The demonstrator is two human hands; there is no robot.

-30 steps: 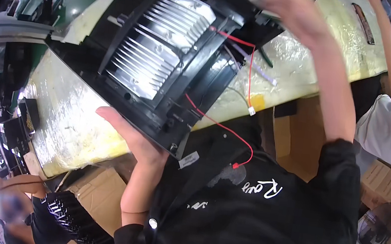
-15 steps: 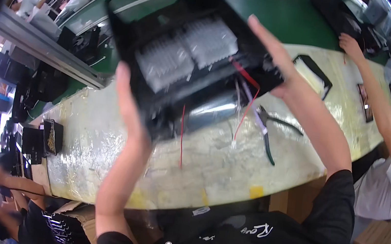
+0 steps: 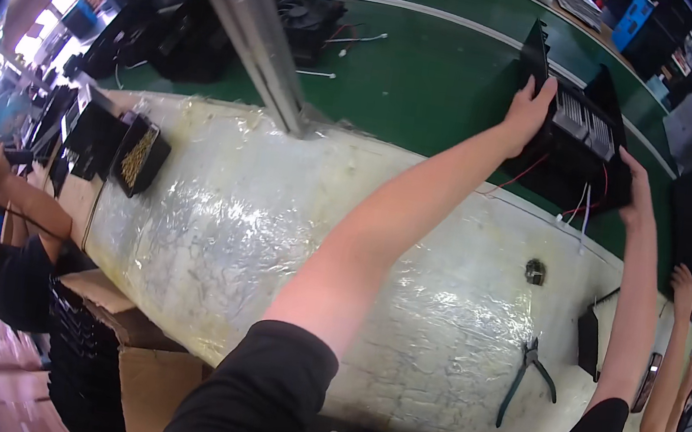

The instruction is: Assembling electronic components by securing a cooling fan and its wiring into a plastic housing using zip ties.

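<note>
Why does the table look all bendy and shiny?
Head view: the fisheye lens curves the table edges and blackens the corners; its plastic cover glares under overhead light; windows at far left are blown out; both hands, left hand and right hand, look sharp on the black unit.
</note>
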